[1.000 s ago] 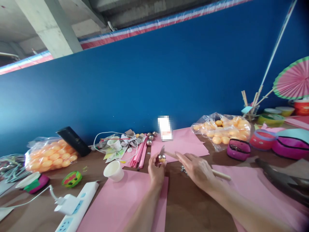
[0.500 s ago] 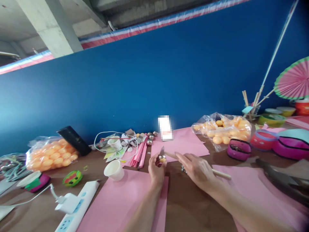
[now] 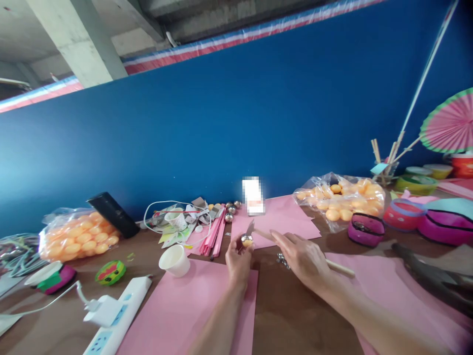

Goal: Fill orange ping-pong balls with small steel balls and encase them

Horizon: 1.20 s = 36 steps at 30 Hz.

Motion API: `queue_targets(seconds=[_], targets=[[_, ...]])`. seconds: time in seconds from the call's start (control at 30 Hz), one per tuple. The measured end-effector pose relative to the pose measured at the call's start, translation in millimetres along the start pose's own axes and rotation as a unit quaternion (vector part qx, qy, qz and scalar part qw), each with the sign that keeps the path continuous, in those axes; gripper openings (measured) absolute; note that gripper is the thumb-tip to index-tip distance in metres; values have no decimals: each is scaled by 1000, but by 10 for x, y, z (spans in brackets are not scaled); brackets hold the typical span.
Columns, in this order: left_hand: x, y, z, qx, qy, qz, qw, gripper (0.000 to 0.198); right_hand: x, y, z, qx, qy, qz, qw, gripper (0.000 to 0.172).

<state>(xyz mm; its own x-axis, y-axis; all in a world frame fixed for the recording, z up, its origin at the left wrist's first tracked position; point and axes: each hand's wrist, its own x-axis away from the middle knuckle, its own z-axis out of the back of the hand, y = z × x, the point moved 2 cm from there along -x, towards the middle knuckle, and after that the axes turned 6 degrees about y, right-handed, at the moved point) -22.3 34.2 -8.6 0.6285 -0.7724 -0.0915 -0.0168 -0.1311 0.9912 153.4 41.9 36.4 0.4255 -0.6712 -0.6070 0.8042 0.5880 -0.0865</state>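
Note:
My left hand [image 3: 237, 261] is closed around a small ball [image 3: 247, 241], orange below and shiny silver on top. In my right hand [image 3: 301, 256] is a long wooden-handled tool [image 3: 342, 268] with a dark, pointed tip; its exact kind is unclear. The tip is at the top of the ball, but I cannot tell whether it touches. Small shiny silver pieces [image 3: 283, 260] lie on the table beside my right hand. Behind the left hand, several silver balls [image 3: 229, 217] sit together.
Pink sheets [image 3: 188, 305] cover parts of the brown table [image 3: 295, 315]. A white cup [image 3: 175, 261] stands left of my left hand, near a power strip [image 3: 121, 308]. Bags of orange balls [image 3: 79, 236] flank the workspace, and a purple container [image 3: 365, 229] stands at right.
My left hand and the ball have shifted slightly left, and more silver shows on the ball. The right hand has moved slightly, uncovering more of the silver pieces.

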Motion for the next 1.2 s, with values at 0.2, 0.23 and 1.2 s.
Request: queue_targets(seconds=[0.2, 0.23, 1.2], targets=[[-4, -5, 0, 32, 6, 14, 999, 41, 6, -5, -6, -4, 2, 6, 1000, 34], [-12, -18, 1, 34, 7, 16, 999, 41, 6, -8, -3, -3, 0, 7, 1000, 35], [-33, -135, -46, 124, -34, 67, 990, 46, -87, 269, -27, 45, 19, -86, 995, 34]])
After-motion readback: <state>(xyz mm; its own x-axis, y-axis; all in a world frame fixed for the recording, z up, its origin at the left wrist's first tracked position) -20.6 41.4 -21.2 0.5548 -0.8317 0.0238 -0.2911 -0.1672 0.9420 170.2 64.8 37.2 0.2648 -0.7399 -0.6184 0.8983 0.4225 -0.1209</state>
